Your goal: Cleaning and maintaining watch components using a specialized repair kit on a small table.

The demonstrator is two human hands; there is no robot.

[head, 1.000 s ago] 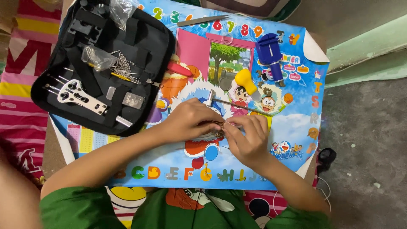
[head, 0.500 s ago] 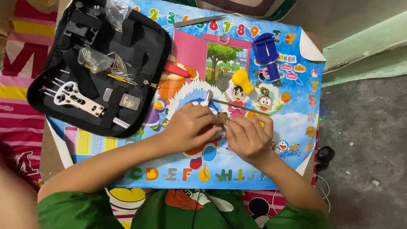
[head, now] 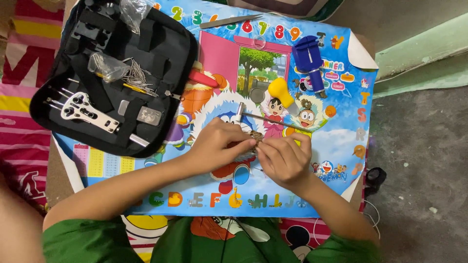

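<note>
grey concrete floor surrounds a low work surface covered by a bright cartoon poster (head: 336,146) printed with numbers, letters and characters. striped pink and yellow fabric (head: 19,122) lies along the left edge.

at the centre of the poster, the left hand (head: 222,146) and the right hand (head: 285,158) meet over a small brown metal watch band (head: 256,138). the left hand's fingers are curled together and clamped on the left part of the band. the right hand's thumb and forefinger are pinched together against the band's right end. most of the band is hidden under the fingers; whether it touches the poster cannot be told.

just above the hands lies a small hammer (head: 273,104) with a yellow handle and a thin metal shaft, its head near the left hand's knuckles. a blue link-removal tool (head: 309,61) stands further up and to the right, well apart from the hands. metal tweezers (head: 229,20) lie at the top edge of the poster.

an open black tool case (head: 170,53) rests on the upper left corner of the poster. inside it are a metal case-opener wrench (head: 85,111), a clear bag (head: 105,65) beside loose pins (head: 136,78), and several strapped-in tools. a red-handled tool (head: 202,78) protrudes at the right rim of the case.

green sleeves (head: 87,241) show at the bottom edge.
</note>
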